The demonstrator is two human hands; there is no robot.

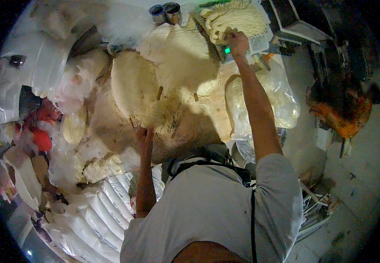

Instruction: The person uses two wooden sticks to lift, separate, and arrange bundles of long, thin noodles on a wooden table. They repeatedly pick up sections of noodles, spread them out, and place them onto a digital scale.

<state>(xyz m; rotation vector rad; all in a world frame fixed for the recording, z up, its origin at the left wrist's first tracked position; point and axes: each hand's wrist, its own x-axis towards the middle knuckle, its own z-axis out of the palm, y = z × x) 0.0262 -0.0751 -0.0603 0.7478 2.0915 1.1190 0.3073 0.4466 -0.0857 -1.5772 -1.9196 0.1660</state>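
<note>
My right hand [238, 43] reaches far forward, its fingers closed on the edge of a pile of pale noodles [238, 19]. That heap rests on a scale [260, 44] with a lit green display. Lower and to the left, my left hand [144, 134] is closed at the near end of a loose bunch of noodles [162, 113]. Its fingertips are partly hidden. Just beyond it lie wide folded sheets of noodles [133, 81], with more layered noodles [183, 57] farther back. Thin wooden sticks [159, 93] poke out along their near edges.
A clear plastic bag of noodles [282, 98] stands right of the wooden table [194, 125]. Two metal cans [172, 13] are at the back. White packed sacks [104, 210] are stacked at the near left. Red bags [41, 136] lie farther left, and an orange-and-dark object [347, 114] is at the right.
</note>
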